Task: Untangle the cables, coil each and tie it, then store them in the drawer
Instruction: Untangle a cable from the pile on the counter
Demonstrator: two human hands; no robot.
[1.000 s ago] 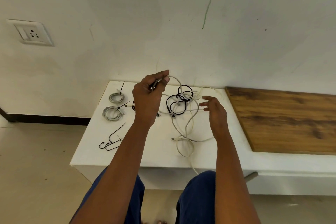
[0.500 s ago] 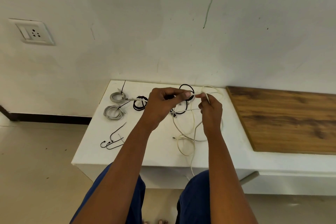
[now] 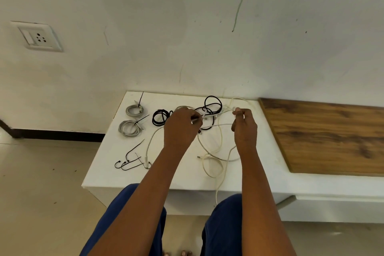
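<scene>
Both hands up over the white table (image 3: 104, 174), now drawn apart where half a second ago they met fingertip to fingertip. Left hand (image 3: 182, 129) curled, pinching a connector end of the white cable (image 3: 220, 112); right hand (image 3: 244, 125) curled too, thumb and forefinger nipping the same cable further along. Between the two, a short run pulled nearly taut.

Just beyond the left hand's knuckles, the black cable (image 3: 212, 104), looped and crossing the white one (exactly where the snag sits cannot be told). Below and between the wrists, slack white loops (image 3: 214, 164) sprawling toward the near edge, one strand hanging off it.

Out past the left hand's outer side: two grey coils (image 3: 133, 118) already tied, a black coil (image 3: 161, 116) closer in, and loose black ties (image 3: 131, 160) nearer the body.

Probably a length being teased free of the tangle, so untangling only partway done; coiling, tying and storing of this cable not yet begun. No drawer in view.
</scene>
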